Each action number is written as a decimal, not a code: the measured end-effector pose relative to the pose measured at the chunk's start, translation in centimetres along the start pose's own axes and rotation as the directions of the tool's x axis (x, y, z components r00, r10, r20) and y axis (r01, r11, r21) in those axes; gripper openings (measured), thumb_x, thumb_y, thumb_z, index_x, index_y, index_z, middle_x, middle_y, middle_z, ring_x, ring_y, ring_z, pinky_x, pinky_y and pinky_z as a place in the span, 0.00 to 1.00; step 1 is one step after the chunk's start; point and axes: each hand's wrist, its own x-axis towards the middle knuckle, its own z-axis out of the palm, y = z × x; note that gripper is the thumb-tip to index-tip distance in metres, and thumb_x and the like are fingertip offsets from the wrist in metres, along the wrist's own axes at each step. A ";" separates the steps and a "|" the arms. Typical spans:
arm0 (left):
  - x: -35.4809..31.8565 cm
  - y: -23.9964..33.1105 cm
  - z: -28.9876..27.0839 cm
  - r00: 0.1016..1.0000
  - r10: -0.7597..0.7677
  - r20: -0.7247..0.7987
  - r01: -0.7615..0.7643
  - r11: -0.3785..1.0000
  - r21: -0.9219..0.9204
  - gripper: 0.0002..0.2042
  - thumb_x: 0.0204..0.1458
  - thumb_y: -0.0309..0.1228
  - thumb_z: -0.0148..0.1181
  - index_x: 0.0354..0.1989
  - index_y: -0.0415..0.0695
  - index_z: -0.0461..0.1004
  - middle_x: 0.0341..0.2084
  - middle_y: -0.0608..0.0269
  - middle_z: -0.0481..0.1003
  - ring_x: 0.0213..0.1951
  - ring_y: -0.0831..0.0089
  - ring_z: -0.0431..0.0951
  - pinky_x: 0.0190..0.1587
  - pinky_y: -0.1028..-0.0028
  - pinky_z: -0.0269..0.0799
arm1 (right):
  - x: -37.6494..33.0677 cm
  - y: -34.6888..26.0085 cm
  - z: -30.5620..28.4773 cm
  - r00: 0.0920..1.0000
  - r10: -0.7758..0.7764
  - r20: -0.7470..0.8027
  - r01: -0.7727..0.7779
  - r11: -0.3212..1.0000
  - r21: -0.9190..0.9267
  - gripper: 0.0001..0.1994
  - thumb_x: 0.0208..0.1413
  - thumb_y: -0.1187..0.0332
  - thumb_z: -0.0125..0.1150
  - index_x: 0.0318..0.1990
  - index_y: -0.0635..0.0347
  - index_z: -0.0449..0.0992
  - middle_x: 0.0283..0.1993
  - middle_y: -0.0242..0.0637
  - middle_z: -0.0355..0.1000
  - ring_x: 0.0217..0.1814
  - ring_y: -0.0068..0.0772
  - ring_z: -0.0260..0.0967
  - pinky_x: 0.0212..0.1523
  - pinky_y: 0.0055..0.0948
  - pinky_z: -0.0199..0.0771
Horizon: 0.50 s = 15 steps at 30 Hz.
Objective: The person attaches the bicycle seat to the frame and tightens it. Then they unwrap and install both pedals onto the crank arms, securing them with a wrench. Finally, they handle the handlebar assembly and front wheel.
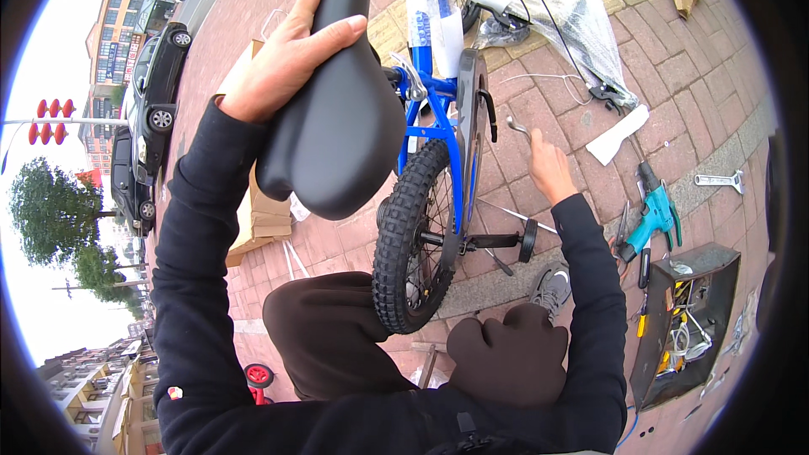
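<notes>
place: street pavement | red brick paving, parked cars, buildings

A teal power drill lies on the brick paving beside an open dark toolbox (wires inside) — an adjustable spanner near. Cardboard boxes sit left; black cars beyond — trees too.

The single head-worn fisheye camera looked steeply down from close range at the blue bicycle on brick paving; edges curved toward the rim.
</notes>
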 end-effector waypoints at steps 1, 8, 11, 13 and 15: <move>0.1 -0.1 0.0 1.000 -0.024 -0.010 0.025 0.999 0.045 0.36 0.51 0.48 0.55 0.64 0.47 0.49 0.45 0.49 0.68 0.41 0.70 0.74 0.41 0.76 0.71 | 0.9 -2.5 -1.5 0.989 -0.090 -0.115 0.096 0.995 0.042 0.03 0.53 0.75 0.42 0.35 0.60 0.61 0.29 0.54 0.71 0.31 0.56 0.71 0.29 0.49 0.70; 0.3 -0.4 -0.1 0.997 0.008 -0.071 -0.003 0.997 0.074 0.33 0.50 0.49 0.54 0.62 0.46 0.55 0.44 0.49 0.70 0.38 0.66 0.76 0.44 0.73 0.70 | 6.1 -14.0 -8.3 0.736 -0.436 -0.517 0.452 0.886 -0.104 0.07 0.49 0.73 0.52 0.35 0.56 0.61 0.27 0.38 0.61 0.25 0.39 0.65 0.20 0.31 0.72; 0.2 0.0 -0.1 0.997 0.001 -0.072 0.008 0.993 0.116 0.33 0.51 0.49 0.54 0.62 0.45 0.54 0.44 0.50 0.70 0.39 0.67 0.76 0.43 0.74 0.70 | 7.4 -14.8 -8.9 0.697 -0.453 -0.556 0.465 0.876 -0.130 0.09 0.48 0.74 0.53 0.35 0.56 0.61 0.28 0.39 0.60 0.25 0.38 0.64 0.19 0.30 0.71; 0.1 0.2 -0.1 0.997 -0.057 -0.042 0.059 0.997 0.056 0.30 0.53 0.43 0.53 0.63 0.49 0.53 0.43 0.56 0.68 0.36 0.76 0.72 0.40 0.79 0.68 | 8.1 -14.8 -8.9 0.673 -0.466 -0.574 0.464 0.871 -0.162 0.10 0.46 0.75 0.54 0.36 0.55 0.62 0.29 0.38 0.60 0.26 0.36 0.64 0.19 0.29 0.71; -0.1 0.4 0.0 0.997 -0.071 -0.032 0.071 0.997 0.015 0.30 0.54 0.42 0.53 0.63 0.48 0.52 0.44 0.56 0.67 0.36 0.77 0.72 0.39 0.80 0.69 | 9.1 -14.6 -9.0 0.624 -0.482 -0.615 0.470 0.860 -0.196 0.10 0.45 0.75 0.55 0.36 0.54 0.62 0.30 0.37 0.61 0.27 0.35 0.63 0.20 0.28 0.72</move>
